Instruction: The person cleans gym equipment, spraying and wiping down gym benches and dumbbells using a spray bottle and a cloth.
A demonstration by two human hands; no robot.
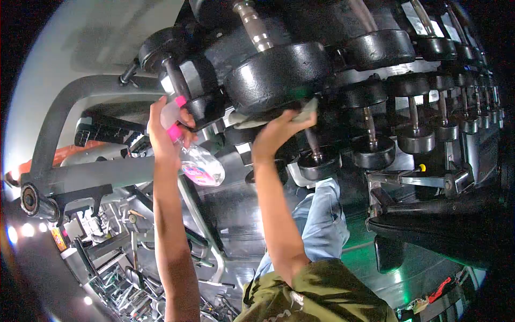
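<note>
My left hand (161,129) is wrapped round the neck of a clear spray bottle (203,166) with a pink trigger head and a pink label. In my right hand (276,134) is a pale cloth (307,114), pressed up against the near end of a large black dumbbell (279,75). Part of the cloth is hidden behind my fingers and under the dumbbell's head. A smaller dumbbell (176,75) lies just beyond my left hand.
Rows of black dumbbells (375,153) with metal handles stretch along a rack to the right. A grey machine frame (48,123) curves round on the left. A black padded bench (429,231) stands at lower right, and more gym machines (129,273) fill the lower left.
</note>
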